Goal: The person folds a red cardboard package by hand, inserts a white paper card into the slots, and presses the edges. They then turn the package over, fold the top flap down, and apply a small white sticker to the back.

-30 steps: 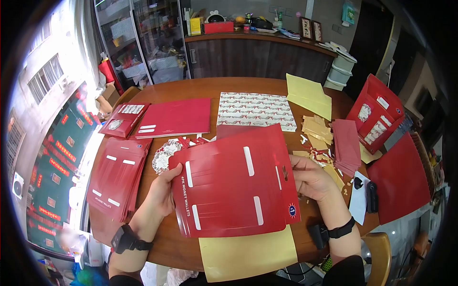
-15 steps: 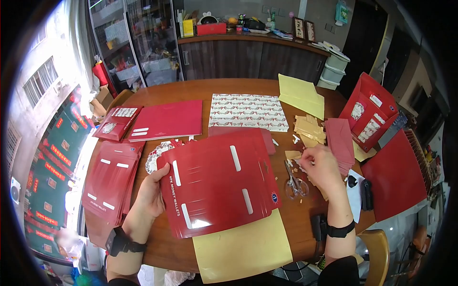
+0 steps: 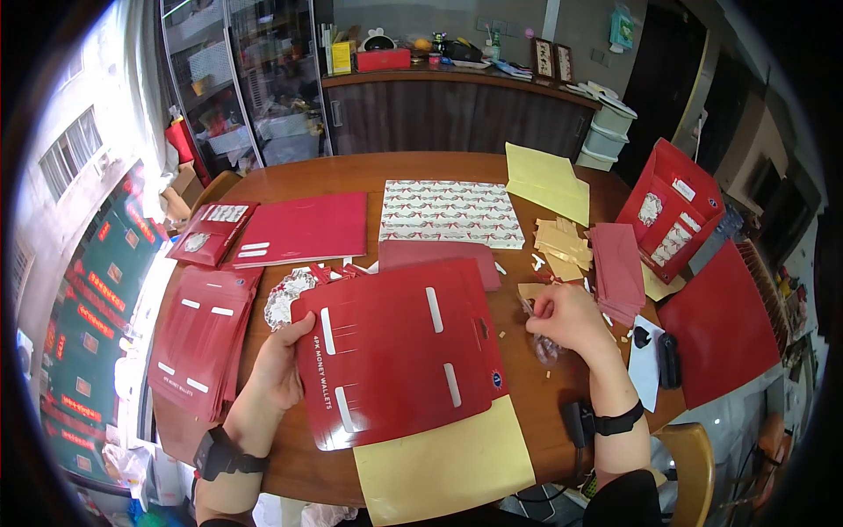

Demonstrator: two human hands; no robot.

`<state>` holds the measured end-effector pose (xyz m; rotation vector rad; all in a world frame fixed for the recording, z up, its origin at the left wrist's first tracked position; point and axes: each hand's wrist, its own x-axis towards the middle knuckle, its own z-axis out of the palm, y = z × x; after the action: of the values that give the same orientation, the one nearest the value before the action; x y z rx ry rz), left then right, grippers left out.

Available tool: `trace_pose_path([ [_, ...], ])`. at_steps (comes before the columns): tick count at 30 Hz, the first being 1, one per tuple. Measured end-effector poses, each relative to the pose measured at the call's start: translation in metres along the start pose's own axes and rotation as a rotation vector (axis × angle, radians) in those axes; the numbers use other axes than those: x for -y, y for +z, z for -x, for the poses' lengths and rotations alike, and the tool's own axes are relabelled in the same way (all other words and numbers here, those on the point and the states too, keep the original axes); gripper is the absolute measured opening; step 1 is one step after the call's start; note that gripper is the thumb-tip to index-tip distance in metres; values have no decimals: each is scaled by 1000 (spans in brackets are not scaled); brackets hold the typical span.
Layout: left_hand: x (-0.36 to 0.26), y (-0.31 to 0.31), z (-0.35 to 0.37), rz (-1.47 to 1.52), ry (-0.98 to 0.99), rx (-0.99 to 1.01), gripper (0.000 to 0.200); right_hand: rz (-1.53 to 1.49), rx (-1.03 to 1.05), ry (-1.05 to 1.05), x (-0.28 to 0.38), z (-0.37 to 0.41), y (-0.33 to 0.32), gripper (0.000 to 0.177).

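My left hand (image 3: 279,373) is closed on the left edge of a red cardboard sleeve (image 3: 395,369) printed "4PK MONEY WALLETS", with white strips and slits on its face. The sleeve is held tilted above a yellow paper sheet (image 3: 452,470). My right hand (image 3: 566,321) is pinched over the table, right of the sleeve; what its fingertips hold, if anything, I cannot make out. Under it show the clear handles of scissors (image 3: 549,350), partly hidden. Red-and-white floral tags (image 3: 288,294) lie behind the sleeve's left corner.
A stack of similar red sleeves (image 3: 198,342) lies at left. Further back are a flat red folder (image 3: 303,230) and a patterned white box (image 3: 452,215). On the right are gold paper pieces (image 3: 562,244), red envelopes (image 3: 617,272), a standing red box (image 3: 672,211) and a black device (image 3: 669,360).
My right hand has shifted left and down, now covering part of the scissors. The red sleeve has tilted slightly, still in my left hand. The head view has shifted a little.
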<state>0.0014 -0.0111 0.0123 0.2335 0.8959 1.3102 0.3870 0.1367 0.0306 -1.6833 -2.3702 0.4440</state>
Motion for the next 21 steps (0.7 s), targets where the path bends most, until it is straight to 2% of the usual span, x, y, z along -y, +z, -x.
trace_pose_path([
  [2,1,2,1,26,-6,7,39,-136,-179,-3,-2,-3,-2,18],
  [5,-1,4,2,-5,0,-31,38,-139,-258,-51,-10,-11,-12,18],
  [6,-2,4,1,-7,-20,-15,38,-11,-304,-85,-14,-14,-12,18],
  [7,-3,2,0,-10,-39,2,38,-13,-300,-96,-20,-18,-10,18],
  [9,-6,-4,-1,-17,-38,1,38,191,-299,-109,-31,-25,-5,18],
  [10,-7,-6,-1,-19,-29,13,38,208,-223,-41,-35,-28,-5,20],
  [14,-13,0,4,-3,13,4,38,217,-157,-19,-38,-31,-3,20],
  [17,-13,1,2,16,71,19,37,130,-230,-42,-25,-30,-8,20],
  [19,-8,5,1,36,102,38,37,-177,-373,-46,-2,-30,-12,19],
  [20,-7,9,2,64,127,77,38,-173,-369,-48,2,-34,-5,19],
  [21,-6,12,3,91,155,115,38,-463,-379,-90,5,-41,5,22],
])
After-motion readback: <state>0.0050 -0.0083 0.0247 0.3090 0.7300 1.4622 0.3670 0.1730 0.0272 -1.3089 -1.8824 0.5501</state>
